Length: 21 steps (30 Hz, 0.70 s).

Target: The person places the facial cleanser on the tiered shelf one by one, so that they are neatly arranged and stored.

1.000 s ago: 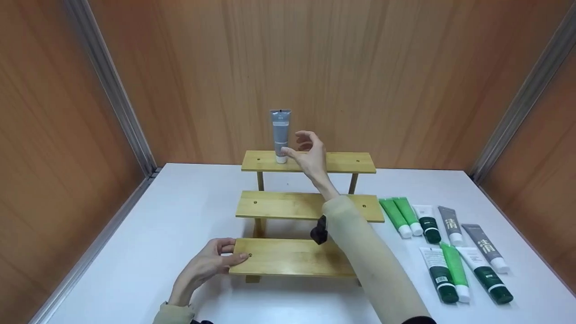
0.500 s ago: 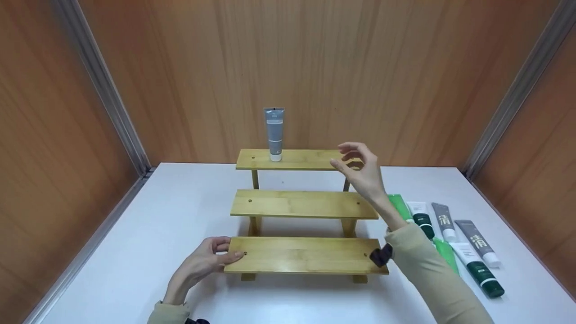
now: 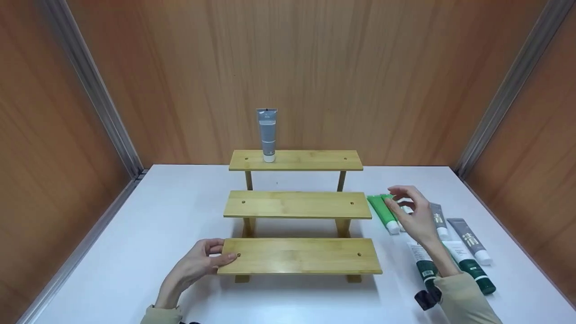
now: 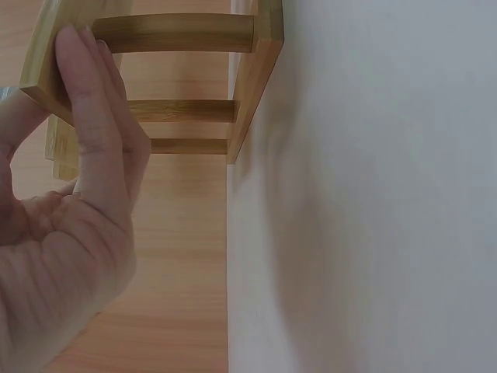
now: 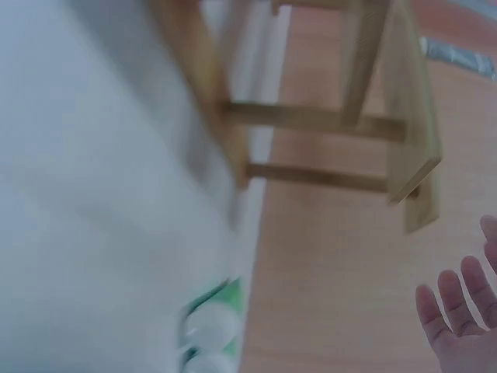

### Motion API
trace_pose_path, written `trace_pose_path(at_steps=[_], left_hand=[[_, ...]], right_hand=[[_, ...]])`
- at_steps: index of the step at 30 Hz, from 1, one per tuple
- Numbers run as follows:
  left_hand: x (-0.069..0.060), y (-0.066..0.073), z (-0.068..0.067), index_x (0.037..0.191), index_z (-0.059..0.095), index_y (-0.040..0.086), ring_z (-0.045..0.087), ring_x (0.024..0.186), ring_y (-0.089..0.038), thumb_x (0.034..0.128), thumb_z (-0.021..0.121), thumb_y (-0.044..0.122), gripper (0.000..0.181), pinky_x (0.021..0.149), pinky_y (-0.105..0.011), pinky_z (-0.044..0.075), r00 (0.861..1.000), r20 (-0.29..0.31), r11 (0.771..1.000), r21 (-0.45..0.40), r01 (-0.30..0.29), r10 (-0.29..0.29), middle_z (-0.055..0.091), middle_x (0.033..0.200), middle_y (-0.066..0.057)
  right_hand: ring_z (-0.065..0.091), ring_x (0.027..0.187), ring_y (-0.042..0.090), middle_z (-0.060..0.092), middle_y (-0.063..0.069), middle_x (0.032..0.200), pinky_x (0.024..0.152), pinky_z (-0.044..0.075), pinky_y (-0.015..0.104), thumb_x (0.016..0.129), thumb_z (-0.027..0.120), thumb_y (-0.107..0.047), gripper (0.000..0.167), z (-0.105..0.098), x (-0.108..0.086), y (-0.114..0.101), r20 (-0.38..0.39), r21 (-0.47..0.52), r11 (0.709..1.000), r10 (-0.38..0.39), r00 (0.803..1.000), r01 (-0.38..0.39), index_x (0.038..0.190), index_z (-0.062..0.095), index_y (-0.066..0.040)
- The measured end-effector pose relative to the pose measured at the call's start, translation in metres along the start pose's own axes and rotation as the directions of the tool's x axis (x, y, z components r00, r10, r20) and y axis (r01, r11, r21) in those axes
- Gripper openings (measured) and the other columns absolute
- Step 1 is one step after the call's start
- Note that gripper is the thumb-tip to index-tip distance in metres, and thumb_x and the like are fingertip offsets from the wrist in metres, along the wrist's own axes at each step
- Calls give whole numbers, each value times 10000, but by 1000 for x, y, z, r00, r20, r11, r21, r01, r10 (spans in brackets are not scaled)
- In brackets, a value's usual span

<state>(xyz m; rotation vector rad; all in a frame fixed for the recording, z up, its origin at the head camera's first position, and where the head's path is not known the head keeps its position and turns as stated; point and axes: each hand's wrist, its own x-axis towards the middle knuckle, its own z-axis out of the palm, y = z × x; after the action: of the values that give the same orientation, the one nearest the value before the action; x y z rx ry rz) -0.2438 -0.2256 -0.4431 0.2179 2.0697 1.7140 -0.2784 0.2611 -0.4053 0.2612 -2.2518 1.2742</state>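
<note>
My left hand grips the left end of the lowest step of a three-tier wooden display stand. Its thumb lies on top, and the left wrist view shows fingers against the underside. On the top step, left of centre, a grey-blue squeeze tube stands upright on its white cap. My right hand hovers with relaxed, bent fingers over the lying tubes, holding nothing. Closest to its fingertips are green tubes, one partly hidden behind the hand.
Right of the stand lie grey tubes and white-and-dark-green tubes, some covered by the right hand and forearm. A wooden back wall and side walls with metal corner posts enclose the white table.
My right hand has left the upright tube on the top step and moved right and down to above the lying tubes. My left hand keeps its grip; the view has shifted slightly.
</note>
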Motion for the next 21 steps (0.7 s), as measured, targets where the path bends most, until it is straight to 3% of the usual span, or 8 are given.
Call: trace_pose_path(at_steps=[4, 9, 16, 21], left_hand=[[1, 0, 0, 1447, 347, -163, 699, 959, -130, 931, 734, 294, 791, 810, -292, 587, 1000, -10, 1000, 14, 6, -6, 704, 1190, -92], [1, 1, 0, 1445, 355, -164, 705, 945, -132, 933, 729, 291, 781, 804, -290, 588, 1000, -23, 1000, 26, 6, -6, 707, 1188, -93], [2, 1, 2, 1445, 374, -152, 707, 932, -123, 924, 742, 300, 782, 794, -285, 585, 999, -34, 999, 33, 26, -25, 710, 1201, -98], [2, 0, 2, 1429, 383, -160, 703, 938, -127, 916, 751, 298, 780, 811, -292, 589, 999, -49, 999, 46, 22, -19, 700, 1214, -125]], right_hand=[[624, 1098, 205, 651, 158, 1224, 946, 549, 233, 958, 680, -83, 336, -12, -13, 24, 101, -105, 992, 86, 991, -75, 1274, 618, 13], [525, 1311, 426, 550, 268, 1392, 1114, 445, 508, 987, 643, -117, 444, -23, -22, 43, 268, -172, 971, 211, 940, -169, 1386, 519, 35], [397, 1420, 482, 458, 294, 1499, 1167, 354, 578, 997, 620, -131, 516, -26, -26, 56, 399, -204, 956, 277, 874, -210, 1457, 448, 27], [375, 1427, 496, 469, 293, 1493, 1177, 317, 613, 980, 640, -120, 537, -20, -25, 59, 455, -223, 962, 248, 855, -160, 1453, 446, 47]])
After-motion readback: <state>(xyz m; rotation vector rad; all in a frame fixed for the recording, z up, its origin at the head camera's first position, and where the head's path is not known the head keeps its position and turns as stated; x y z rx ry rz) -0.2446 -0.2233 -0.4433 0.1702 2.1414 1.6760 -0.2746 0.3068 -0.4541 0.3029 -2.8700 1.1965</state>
